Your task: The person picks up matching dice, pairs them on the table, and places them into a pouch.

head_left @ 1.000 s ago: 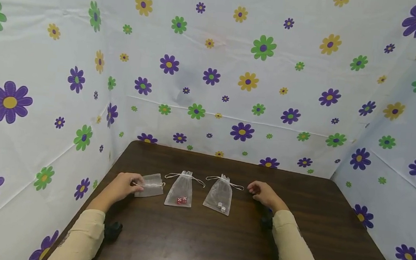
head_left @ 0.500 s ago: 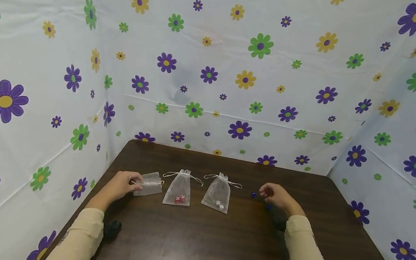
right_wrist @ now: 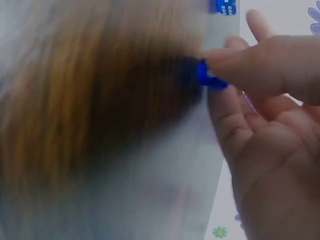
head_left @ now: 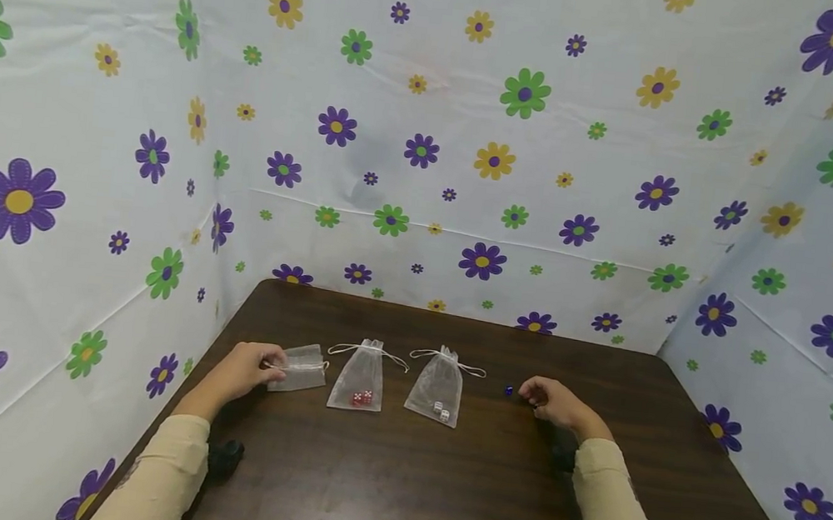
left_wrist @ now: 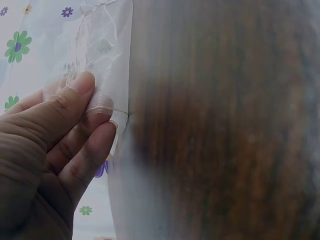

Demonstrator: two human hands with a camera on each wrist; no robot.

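Note:
My left hand (head_left: pixel 240 373) pinches the edge of a flat white mesh drawstring bag (head_left: pixel 304 370) at the table's left. In the left wrist view, the sheer fabric (left_wrist: pixel 102 60) and its thin cord show at thumb and fingertips. My right hand (head_left: pixel 560 408), low over the table at the right, pinches a blue die (right_wrist: pixel 210 75) between thumb and finger. A second blue die (head_left: pixel 508 390) lies just left of that hand. Between my hands lie two more mesh bags: one bag (head_left: pixel 358 376) with red dice (head_left: pixel 361 398) inside, another bag (head_left: pixel 436 386) with white dice (head_left: pixel 441 411).
The dark wood table (head_left: pixel 396 476) runs up to a white flower-print cloth (head_left: pixel 432 102) at the back and both sides. A black wrist device (head_left: pixel 224 459) shows beside the left forearm.
My right hand first moved right, uncovering two blue dice, then lowered onto the nearer one and pinched it. The left hand stays on its bag. The view shifted slightly.

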